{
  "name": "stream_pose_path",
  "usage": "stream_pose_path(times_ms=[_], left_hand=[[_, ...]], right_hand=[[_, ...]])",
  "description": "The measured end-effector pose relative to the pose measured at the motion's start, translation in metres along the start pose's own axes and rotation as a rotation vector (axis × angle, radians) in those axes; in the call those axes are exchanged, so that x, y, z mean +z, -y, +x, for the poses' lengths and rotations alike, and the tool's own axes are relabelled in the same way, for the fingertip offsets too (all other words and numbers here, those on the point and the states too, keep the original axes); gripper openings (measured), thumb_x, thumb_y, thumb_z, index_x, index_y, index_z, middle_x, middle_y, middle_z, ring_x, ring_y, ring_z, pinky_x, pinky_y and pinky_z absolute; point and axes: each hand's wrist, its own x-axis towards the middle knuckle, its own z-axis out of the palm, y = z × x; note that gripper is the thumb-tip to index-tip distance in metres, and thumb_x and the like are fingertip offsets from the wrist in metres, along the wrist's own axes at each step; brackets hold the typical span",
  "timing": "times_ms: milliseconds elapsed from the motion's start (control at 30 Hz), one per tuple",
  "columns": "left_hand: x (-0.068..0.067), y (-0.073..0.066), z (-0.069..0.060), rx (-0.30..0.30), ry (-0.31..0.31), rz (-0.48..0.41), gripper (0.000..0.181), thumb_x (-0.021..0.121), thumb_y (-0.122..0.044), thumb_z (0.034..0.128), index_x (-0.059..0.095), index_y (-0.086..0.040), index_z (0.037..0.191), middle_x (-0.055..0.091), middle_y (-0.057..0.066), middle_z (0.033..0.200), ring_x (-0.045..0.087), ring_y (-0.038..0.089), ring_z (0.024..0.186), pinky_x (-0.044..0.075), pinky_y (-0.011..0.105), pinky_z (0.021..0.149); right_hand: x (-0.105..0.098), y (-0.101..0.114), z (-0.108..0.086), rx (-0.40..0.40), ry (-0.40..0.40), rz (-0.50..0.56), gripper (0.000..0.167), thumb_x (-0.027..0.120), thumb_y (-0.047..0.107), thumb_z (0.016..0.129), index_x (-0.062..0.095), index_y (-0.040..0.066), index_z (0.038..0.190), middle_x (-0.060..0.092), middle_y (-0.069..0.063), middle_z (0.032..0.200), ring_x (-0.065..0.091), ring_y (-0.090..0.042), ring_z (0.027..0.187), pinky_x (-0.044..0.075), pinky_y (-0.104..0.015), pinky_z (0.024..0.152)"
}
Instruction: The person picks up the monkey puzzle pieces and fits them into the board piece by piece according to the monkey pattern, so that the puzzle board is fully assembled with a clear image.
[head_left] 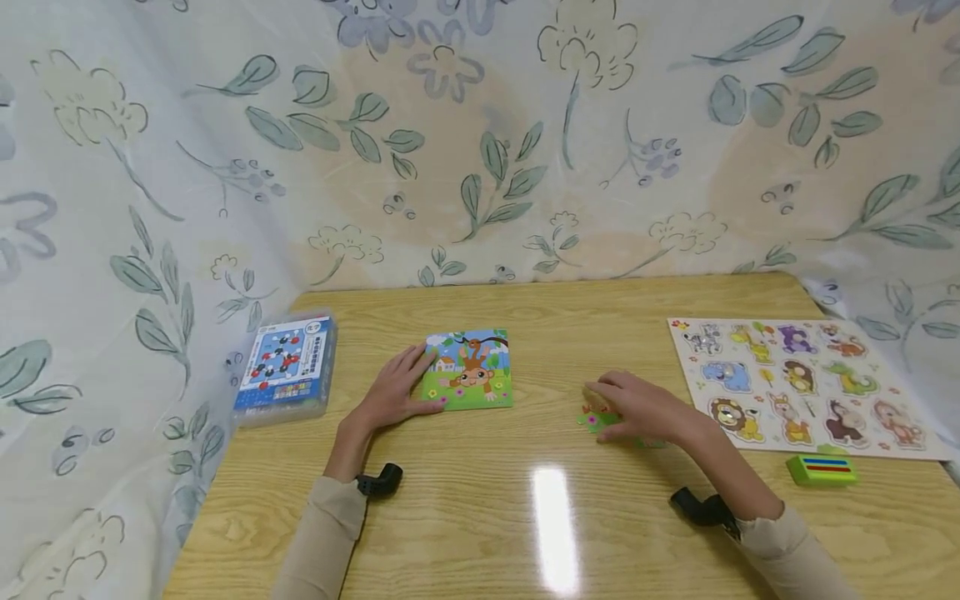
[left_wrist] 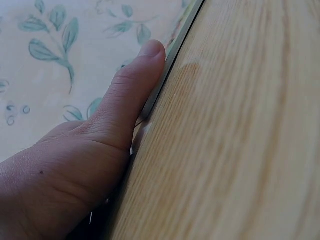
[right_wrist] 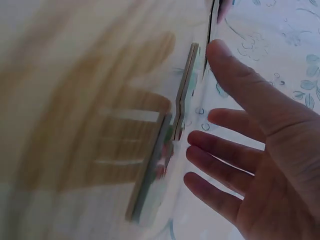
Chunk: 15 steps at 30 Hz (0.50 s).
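A square monkey puzzle (head_left: 468, 371) lies flat on the table, showing a monkey hanging from a branch. At its left side my left hand (head_left: 393, 387) rests, thumb by the lower edge and fingers by the upper left. That thumb (left_wrist: 137, 75) lies straight along the board's edge in the left wrist view. My right hand (head_left: 641, 408) hovers over loose puzzle pieces (head_left: 592, 419) printed with grass and flowers, partly hiding them. In the right wrist view its fingers (right_wrist: 225, 150) are spread and hold nothing, apart from the pieces (right_wrist: 150, 172).
A boxed molecule model set (head_left: 287, 367) stands at the left edge of the wooden table (head_left: 465, 500). On the right lies an animal puzzle board (head_left: 765, 367), with a green block (head_left: 821, 470) in front of it. A floral curtain (head_left: 480, 167) hangs behind.
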Motion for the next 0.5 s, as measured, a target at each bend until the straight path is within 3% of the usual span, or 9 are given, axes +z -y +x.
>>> stream_pose_path(times_ms=[133, 500], left_hand=[[0.0002, 0.0002, 0.0001, -0.004, 0.001, 0.002, 0.094, 0.069, -0.055, 0.0837, 0.023, -0.016, 0.156, 0.016, 0.012, 0.163, 0.014, 0.035, 0.151, 0.016, 0.058, 0.119], [-0.0006, -0.0017, 0.0013, -0.008, 0.003, 0.011, 0.093, 0.069, -0.054, 0.0840, 0.024, -0.017, 0.156, 0.015, 0.010, 0.164, 0.015, 0.034, 0.151, 0.016, 0.057, 0.119]], right_hand=[[0.0018, -0.0056, -0.0046, -0.030, -0.004, -0.026, 0.067, 0.078, 0.040, 0.080, 0.057, 0.006, 0.133, 0.058, -0.008, 0.115, 0.052, -0.016, 0.095, 0.046, -0.031, 0.073], [0.0045, -0.0076, -0.0046, -0.060, -0.009, -0.035, 0.056, 0.077, 0.030, 0.082, 0.061, 0.006, 0.129, 0.059, -0.009, 0.117, 0.055, -0.019, 0.099, 0.050, -0.031, 0.075]])
